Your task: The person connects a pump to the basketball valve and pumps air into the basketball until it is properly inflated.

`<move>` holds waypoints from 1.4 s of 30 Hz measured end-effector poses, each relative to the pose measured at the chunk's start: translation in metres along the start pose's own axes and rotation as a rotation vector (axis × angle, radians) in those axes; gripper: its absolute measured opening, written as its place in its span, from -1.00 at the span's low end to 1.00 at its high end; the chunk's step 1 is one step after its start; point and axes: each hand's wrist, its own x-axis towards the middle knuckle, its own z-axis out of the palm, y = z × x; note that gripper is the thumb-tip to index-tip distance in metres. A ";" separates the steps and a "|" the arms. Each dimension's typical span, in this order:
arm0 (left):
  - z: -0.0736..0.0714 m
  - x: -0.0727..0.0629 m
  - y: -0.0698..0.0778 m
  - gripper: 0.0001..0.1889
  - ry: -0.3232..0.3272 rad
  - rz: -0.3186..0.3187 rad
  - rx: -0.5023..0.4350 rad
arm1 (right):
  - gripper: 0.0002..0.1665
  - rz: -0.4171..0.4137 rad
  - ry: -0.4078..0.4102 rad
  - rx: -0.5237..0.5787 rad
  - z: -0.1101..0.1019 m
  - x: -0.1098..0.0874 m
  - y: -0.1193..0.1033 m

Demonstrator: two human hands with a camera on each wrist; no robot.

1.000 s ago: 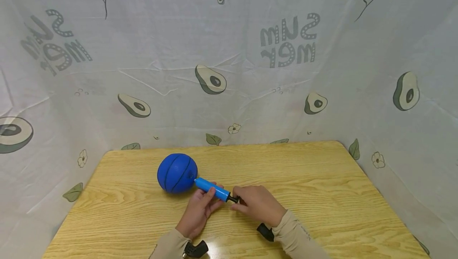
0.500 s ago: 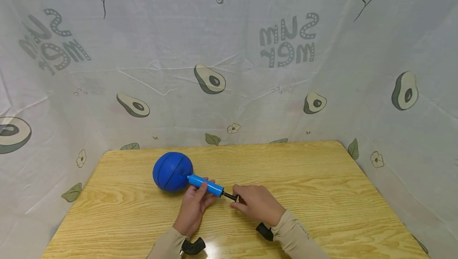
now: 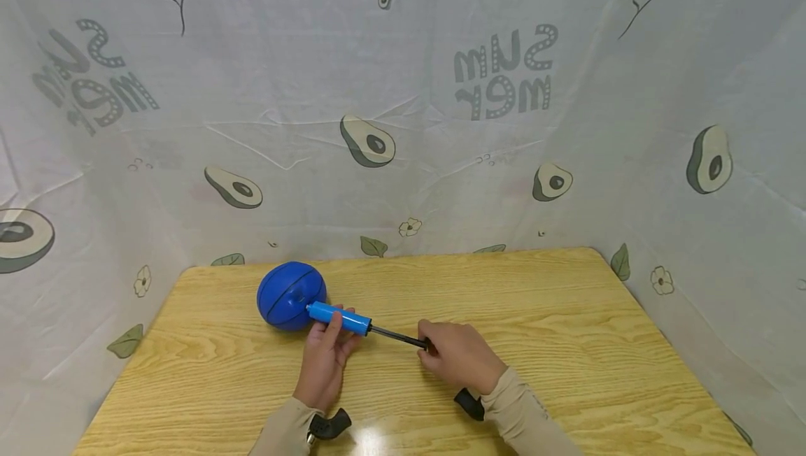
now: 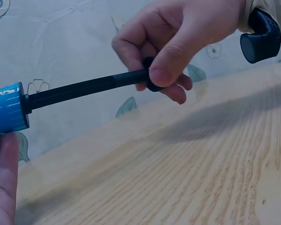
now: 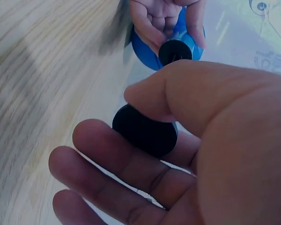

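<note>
A blue ball (image 3: 286,296) with dark seam lines sits at the table's left; its side facing me looks dented. The nozzle end of a blue hand pump (image 3: 343,319) meets the ball near that dent. My left hand (image 3: 323,361) grips the pump's barrel, thumb on top. With thumb and fingers, my right hand (image 3: 462,357) pinches the round black handle (image 5: 143,131) at the end of the pump's rod. The black rod (image 4: 84,90) stands well out of the barrel in the left wrist view. Whether the needle is inside the ball is too small to tell.
The wooden table (image 3: 567,316) reaches back to a pale curtain (image 3: 302,57) printed with avocados, leaves and letters. A black wrist device (image 3: 330,424) is worn on the left wrist, and another (image 3: 469,405) on the right.
My left hand, the pump barrel and the ball have shifted left. The right hand has moved slightly right, and much more of the black rod now shows outside the barrel.
</note>
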 end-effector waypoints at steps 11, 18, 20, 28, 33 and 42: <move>-0.002 0.001 0.001 -0.36 0.042 -0.001 -0.054 | -0.92 0.037 0.048 0.005 -0.001 -0.002 0.001; -0.004 0.002 0.002 -0.40 0.052 0.017 -0.112 | -0.78 0.007 0.055 -0.073 -0.002 -0.001 0.002; -0.004 0.002 0.003 -0.40 0.047 0.014 -0.125 | -0.76 -0.010 0.053 -0.105 -0.002 0.000 0.002; -0.002 0.001 0.002 -0.37 0.052 -0.025 -0.113 | -0.77 -0.108 0.058 -0.165 -0.003 0.001 0.002; 0.001 -0.001 -0.002 -0.35 0.029 -0.047 -0.078 | -0.76 -0.133 0.071 -0.163 -0.002 0.000 0.002; 0.010 -0.006 -0.006 -0.35 -0.058 -0.135 -0.045 | -0.77 -0.163 0.082 -0.147 -0.001 0.002 0.001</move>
